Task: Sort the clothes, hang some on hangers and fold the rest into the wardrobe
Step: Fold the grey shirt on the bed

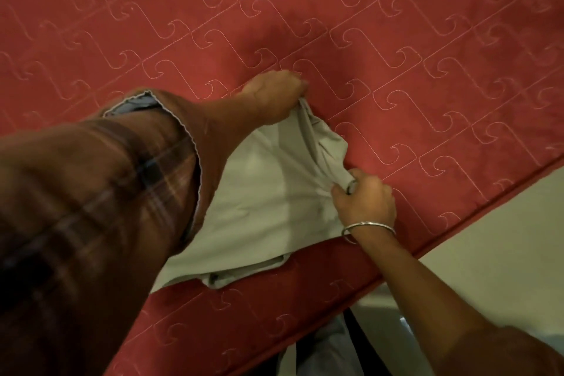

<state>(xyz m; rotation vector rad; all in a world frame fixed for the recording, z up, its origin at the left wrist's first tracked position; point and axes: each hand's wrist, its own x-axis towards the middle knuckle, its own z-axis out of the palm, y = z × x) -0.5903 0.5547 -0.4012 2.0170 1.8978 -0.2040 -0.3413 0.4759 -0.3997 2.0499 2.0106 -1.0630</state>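
Note:
A pale grey-beige garment [262,210] lies flat on a red quilted mattress [396,40], close to the mattress's near edge. My left hand [274,94] grips the garment's far edge, pinching a bunched fold against the mattress. My right hand [363,195], with a metal bangle on the wrist, holds the same bunched edge nearer to me. The fabric between my two hands is gathered into a ridge. My left forearm in a rolled-up plaid sleeve covers the garment's left part.
The mattress edge [457,210] runs diagonally from lower left to upper right. Beyond it at the right is pale floor [503,253]. Below the edge, dark and grey cloth [329,351] shows near my body.

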